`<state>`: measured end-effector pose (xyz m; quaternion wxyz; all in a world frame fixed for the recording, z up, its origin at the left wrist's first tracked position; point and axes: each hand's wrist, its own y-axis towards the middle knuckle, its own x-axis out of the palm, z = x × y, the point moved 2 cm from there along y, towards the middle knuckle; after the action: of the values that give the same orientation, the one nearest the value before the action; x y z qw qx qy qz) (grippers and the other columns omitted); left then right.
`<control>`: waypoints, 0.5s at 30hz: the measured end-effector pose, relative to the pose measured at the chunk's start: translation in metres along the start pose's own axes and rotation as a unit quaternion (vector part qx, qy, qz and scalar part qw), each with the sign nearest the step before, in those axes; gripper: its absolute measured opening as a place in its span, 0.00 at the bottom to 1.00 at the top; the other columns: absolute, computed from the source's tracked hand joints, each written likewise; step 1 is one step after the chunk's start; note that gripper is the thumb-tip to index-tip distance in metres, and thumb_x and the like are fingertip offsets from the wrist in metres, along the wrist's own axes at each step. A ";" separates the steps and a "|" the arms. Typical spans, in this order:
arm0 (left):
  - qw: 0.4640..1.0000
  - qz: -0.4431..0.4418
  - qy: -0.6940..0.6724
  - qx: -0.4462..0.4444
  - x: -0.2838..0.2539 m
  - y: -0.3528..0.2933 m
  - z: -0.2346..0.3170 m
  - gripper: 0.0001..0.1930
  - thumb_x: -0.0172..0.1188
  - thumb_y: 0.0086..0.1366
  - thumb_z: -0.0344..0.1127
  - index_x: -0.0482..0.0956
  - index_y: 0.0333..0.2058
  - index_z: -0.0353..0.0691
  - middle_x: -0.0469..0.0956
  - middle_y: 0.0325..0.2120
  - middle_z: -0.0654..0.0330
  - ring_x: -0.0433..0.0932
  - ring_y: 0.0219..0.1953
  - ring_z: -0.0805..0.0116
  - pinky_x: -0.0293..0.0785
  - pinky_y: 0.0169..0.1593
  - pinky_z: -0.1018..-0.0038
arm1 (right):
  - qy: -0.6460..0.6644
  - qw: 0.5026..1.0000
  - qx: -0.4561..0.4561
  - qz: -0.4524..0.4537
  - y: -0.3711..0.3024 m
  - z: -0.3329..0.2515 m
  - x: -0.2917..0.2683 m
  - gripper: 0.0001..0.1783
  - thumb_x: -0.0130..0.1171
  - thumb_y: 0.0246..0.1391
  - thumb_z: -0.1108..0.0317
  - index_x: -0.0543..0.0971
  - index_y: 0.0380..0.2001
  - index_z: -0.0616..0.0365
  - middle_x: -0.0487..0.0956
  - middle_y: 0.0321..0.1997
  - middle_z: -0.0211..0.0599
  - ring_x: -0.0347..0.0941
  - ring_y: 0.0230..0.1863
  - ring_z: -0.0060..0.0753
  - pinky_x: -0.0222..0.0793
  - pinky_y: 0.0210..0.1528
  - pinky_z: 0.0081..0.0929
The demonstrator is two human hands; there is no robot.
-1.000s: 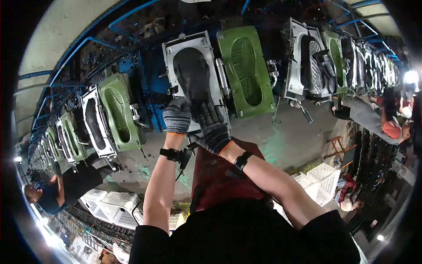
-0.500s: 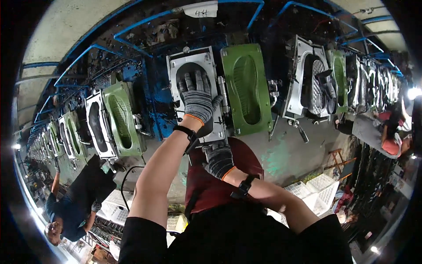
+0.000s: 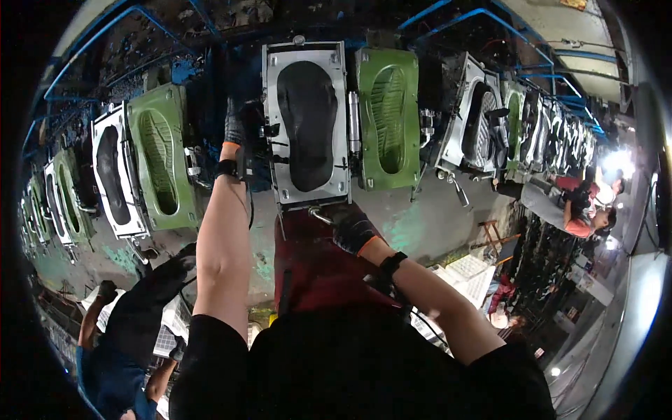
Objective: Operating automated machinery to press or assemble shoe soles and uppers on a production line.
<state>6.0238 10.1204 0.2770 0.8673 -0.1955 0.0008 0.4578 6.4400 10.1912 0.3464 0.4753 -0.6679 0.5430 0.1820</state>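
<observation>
In front of me lies an opened sole mould. Its silver half [image 3: 339, 63] has a black shoe sole [image 3: 306, 126] in its cavity. The green half [image 3: 411, 84], with a ribbed cavity, is beside it on the right, past a hinge cylinder [image 3: 353, 122]. My left hand [image 3: 234, 129], in a grey glove, reaches just left of the silver half; its fingers are dark and blurred. My right hand [image 3: 353, 229], gloved too, is curled around a metal handle [image 3: 320, 215] at the mould's near edge.
More moulds stand in a row, including a green half [image 3: 155, 150] at left and a silver one [image 3: 451, 143] at right with dark pieces on it. A person in dark clothes [image 3: 122, 357] works at lower left. White crates [image 3: 465, 280] sit at right. Blue pipes [image 3: 483, 14] run behind.
My left hand has lifted off the black sole and moved left, past the mould's side. My right hand stays by the near edge. The view has shifted, and the person at left has come nearer.
</observation>
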 end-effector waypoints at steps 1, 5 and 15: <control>0.887 -0.114 0.409 0.181 -0.042 0.006 -0.038 0.36 0.59 0.68 0.64 0.78 0.59 0.36 0.84 0.47 0.58 0.78 0.41 0.67 0.76 0.48 0.71 | 0.005 1.000 -0.029 -0.002 0.013 -0.009 -0.005 0.29 0.55 0.44 0.74 0.82 0.54 0.47 0.84 0.46 0.42 0.80 0.48 0.51 0.76 0.50 0.44; 0.956 -0.008 -0.139 -0.258 0.024 -0.074 -0.095 0.30 0.62 0.68 0.56 0.80 0.57 0.37 0.85 0.44 0.59 0.79 0.38 0.67 0.77 0.46 0.68 | -0.001 0.994 -0.099 -0.046 0.022 0.037 -0.035 0.27 0.57 0.43 0.71 0.83 0.51 0.50 0.83 0.36 0.49 0.79 0.38 0.55 0.76 0.42 0.47; 0.742 -0.144 0.654 0.045 0.201 -0.180 0.119 0.22 0.58 0.70 0.47 0.83 0.52 0.37 0.84 0.48 0.47 0.81 0.53 0.51 0.76 0.57 0.59 | 0.173 0.984 0.008 0.031 -0.073 0.096 -0.089 0.18 0.62 0.55 0.51 0.83 0.35 0.56 0.82 0.30 0.51 0.78 0.33 0.56 0.73 0.39 0.50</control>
<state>6.2618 10.2295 0.4114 0.7172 -0.4056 0.5600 0.0869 6.5011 10.3173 0.3997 0.3740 -0.6681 0.6390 0.0741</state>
